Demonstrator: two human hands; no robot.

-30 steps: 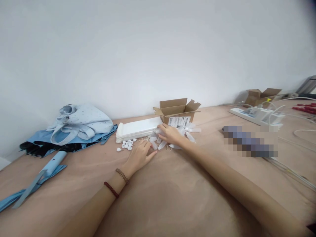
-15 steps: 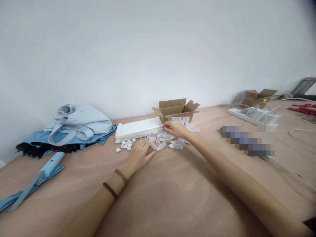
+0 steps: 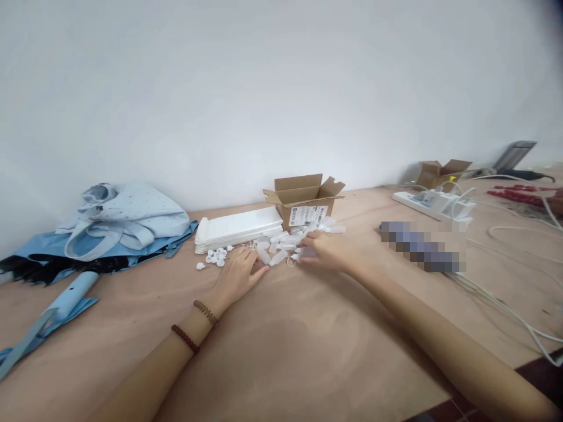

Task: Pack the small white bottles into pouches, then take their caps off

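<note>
My left hand (image 3: 240, 273) rests low over the table with its fingers stretched out and thumb apart. Its fingertips are beside a pile of small translucent plastic bottles (image 3: 278, 257) and thin white strings. Just to its left lie several small white caps (image 3: 215, 257). My right hand (image 3: 326, 251) is at the right of the pile, fingers and thumb apart around a bottle lying on its side. I see no firm grip there. A small loop sits at that bottle's end. Part of the pile is hidden behind my right hand.
Behind the pile stands an open cardboard box (image 3: 303, 202), beside a stack of flat white packages (image 3: 240, 227). A pale blue bag (image 3: 136, 214) lies on a blue umbrella (image 3: 81, 293) at left. Toward the right are a power strip (image 3: 428, 205), cables and a second box (image 3: 440, 174).
My right hand has come down from the box's front corner to a bottle at the right of the pile. The left hand stays by the pile. The view has shifted slightly right.
</note>
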